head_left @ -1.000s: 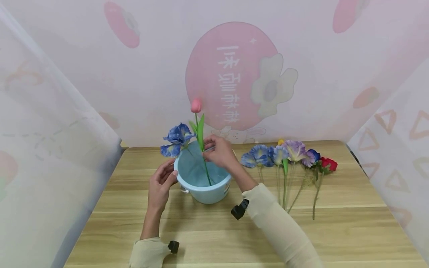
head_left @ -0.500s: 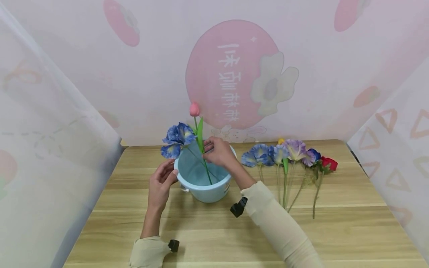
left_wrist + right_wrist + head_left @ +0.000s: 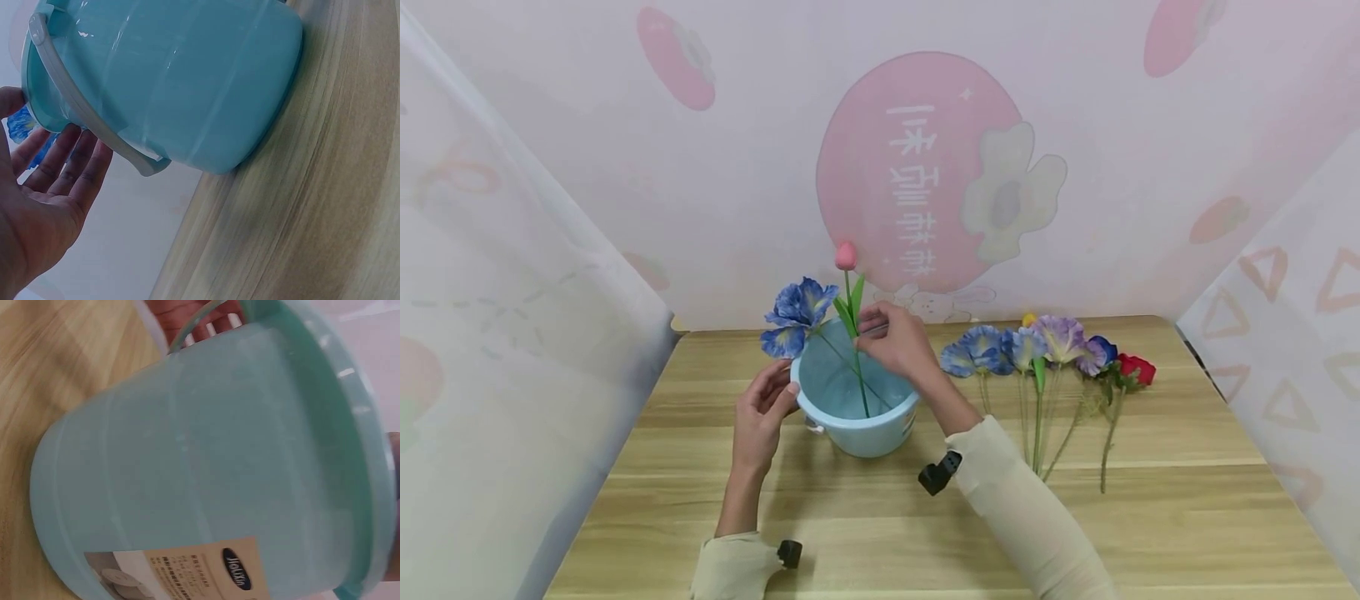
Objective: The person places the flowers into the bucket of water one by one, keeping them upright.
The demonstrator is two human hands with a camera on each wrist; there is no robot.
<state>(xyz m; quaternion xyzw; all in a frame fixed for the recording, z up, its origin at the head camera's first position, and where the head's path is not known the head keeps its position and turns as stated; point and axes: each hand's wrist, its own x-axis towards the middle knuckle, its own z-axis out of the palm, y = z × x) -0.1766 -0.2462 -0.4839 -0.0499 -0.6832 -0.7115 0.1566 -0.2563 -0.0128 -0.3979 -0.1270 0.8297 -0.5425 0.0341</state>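
Note:
A light blue plastic bucket (image 3: 865, 437) stands upright on the wooden table. My left hand (image 3: 760, 412) holds its left side, thumb at the rim and fingers along the outside near the pale handle (image 3: 87, 109) in the left wrist view. Over the opening, my right hand (image 3: 895, 337) pinches the green stem of a pink tulip (image 3: 846, 256); the stem's lower end is inside the bucket. A blue iris (image 3: 797, 312) leans out over the left rim, its thin stem crossing the tulip's. The right wrist view shows mostly the bucket's labelled wall (image 3: 206, 456).
Right of the bucket, several artificial flowers lie in a row, among them blue irises (image 3: 985, 348), a purple one (image 3: 1060, 337) and a red rose (image 3: 1137, 368). Their stems point toward the front of the table (image 3: 880, 542). A printed backdrop (image 3: 737, 192) rises behind the table.
The tulip's head has come down and slightly right, and its stem stands more upright, my right hand staying with it. My left hand keeps its place on the bucket.

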